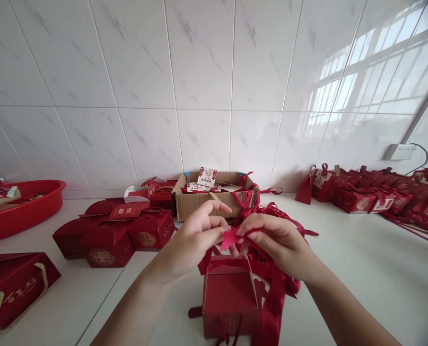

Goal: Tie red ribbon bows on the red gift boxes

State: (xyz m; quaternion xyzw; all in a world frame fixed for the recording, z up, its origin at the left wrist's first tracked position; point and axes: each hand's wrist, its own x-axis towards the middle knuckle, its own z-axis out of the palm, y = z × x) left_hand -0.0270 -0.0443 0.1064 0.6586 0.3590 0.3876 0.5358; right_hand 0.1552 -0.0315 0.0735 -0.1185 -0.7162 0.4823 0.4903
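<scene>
A red ribbon (229,239) is pinched between the fingers of both hands, above a small red gift box (228,293) standing upright near the front. My left hand (203,230) has its thumb and a finger at the ribbon's end, with the index finger curved above. My right hand (275,240) is closed on the ribbon just to the right. More red ribbon (273,307) hangs in a tangle behind and right of the box, partly hidden by my right hand.
Behind the hands stands a cardboard box (195,204) holding printed cards. Several red boxes (107,245) sit at left, beside a red basin (51,206). A rope-handled red box (22,283) is front left. Finished-looking red boxes (356,202) line the right, near a wall socket (401,152).
</scene>
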